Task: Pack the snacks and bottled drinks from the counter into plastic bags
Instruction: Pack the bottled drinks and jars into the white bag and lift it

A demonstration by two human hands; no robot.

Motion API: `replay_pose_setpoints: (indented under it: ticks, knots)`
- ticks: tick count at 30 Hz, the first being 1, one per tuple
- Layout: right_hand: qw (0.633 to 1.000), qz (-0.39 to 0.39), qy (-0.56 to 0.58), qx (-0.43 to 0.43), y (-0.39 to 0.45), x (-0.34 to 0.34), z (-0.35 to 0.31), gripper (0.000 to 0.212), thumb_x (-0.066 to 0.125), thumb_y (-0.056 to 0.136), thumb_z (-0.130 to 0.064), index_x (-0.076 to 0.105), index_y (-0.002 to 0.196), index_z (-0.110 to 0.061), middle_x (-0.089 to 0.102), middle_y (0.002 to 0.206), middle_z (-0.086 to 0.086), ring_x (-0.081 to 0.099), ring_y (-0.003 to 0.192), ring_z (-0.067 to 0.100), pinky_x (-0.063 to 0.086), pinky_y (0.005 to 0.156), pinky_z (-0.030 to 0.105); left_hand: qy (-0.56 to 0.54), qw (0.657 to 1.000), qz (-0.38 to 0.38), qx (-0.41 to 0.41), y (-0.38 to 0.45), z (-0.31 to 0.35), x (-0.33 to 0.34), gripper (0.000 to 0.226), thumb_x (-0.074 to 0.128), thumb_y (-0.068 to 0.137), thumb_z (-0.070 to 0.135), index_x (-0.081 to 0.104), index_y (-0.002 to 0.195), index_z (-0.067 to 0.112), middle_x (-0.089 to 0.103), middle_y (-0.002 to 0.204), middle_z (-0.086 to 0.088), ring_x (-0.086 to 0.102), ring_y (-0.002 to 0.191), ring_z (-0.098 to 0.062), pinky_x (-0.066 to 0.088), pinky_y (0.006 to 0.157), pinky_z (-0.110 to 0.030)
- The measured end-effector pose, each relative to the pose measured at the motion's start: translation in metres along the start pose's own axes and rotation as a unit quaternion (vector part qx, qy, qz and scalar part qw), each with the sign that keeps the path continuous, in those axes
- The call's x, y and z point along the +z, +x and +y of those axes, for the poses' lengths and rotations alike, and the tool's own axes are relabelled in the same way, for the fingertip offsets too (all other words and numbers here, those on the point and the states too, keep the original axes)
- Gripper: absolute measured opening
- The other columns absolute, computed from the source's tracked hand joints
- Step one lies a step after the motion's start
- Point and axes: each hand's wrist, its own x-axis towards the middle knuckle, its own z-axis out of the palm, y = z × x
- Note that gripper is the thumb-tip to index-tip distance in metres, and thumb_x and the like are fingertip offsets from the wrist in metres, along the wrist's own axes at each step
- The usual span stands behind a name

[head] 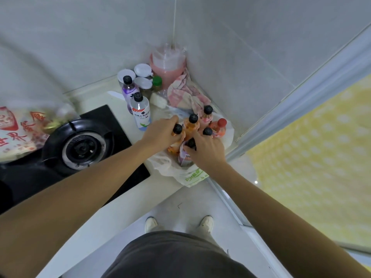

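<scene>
My left hand point(160, 133) clamped round neck of orange bottle point(177, 137), my right hand point(206, 148) fingers curled on purple bottle point(185, 155); both upright so they stack tight inside white bag point(180, 171) spread open on counter point(120, 199). 2 bottles point(140, 111) wait at 11 o'clock, by stove point(80, 147). Snack bag point(16, 133) at 9 o'clock, unpacked.

I am looking down at a pale counter point(128, 199) running into a tiled corner. A black gas hob point(80, 149) is sitting on its left part. A white plastic bag point(180, 173) is lying at the right, bottles standing in it. Two bottles point(140, 111), jars point(140, 75) and a crumpled cloth point(186, 93) are sitting behind.
</scene>
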Motion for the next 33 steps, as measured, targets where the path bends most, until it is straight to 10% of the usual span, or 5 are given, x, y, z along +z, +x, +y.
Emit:
replay_pose_setpoints:
  ticks: [12,28,33]
  knots:
    - [1.000,0.000,-0.018,-0.008,0.028,-0.042,-0.013,0.039,0.043,0.100,-0.060,0.054,0.106,-0.022,0.063,0.087,-0.003,0.056,0.071,0.021,0.040,0.065,0.035,-0.009,0.999,-0.001,-0.042,-0.011,-0.012,-0.018,0.058,0.055,0.088,0.073,0.052,0.113,0.022,0.065,0.082,0.004,0.061,0.074,-0.018,0.053,0.064,-0.038]
    - [0.987,0.049,0.142,0.056,0.123,-0.058,0.121,0.015,0.056,0.098,-0.025,0.065,0.092,-0.014,0.062,0.082,0.004,0.063,0.082,0.035,0.039,0.067,0.033,-0.060,0.957,0.057,-0.278,-0.047,0.001,0.017,0.022,0.050,0.097,0.049,0.060,0.098,0.029,0.067,0.088,0.010,0.064,0.073,-0.015,0.054,0.069,-0.033]
    - [0.987,-0.043,0.154,0.019,0.134,-0.033,0.167,0.009,0.064,0.087,-0.010,0.070,0.092,-0.014,0.071,0.101,0.010,0.067,0.093,0.032,0.056,0.080,0.037,-0.066,0.903,0.105,-0.411,-0.062,0.017,0.064,0.038,0.063,0.093,0.046,0.057,0.121,0.022,0.054,0.117,-0.002,0.054,0.113,-0.025,0.054,0.083,-0.044]
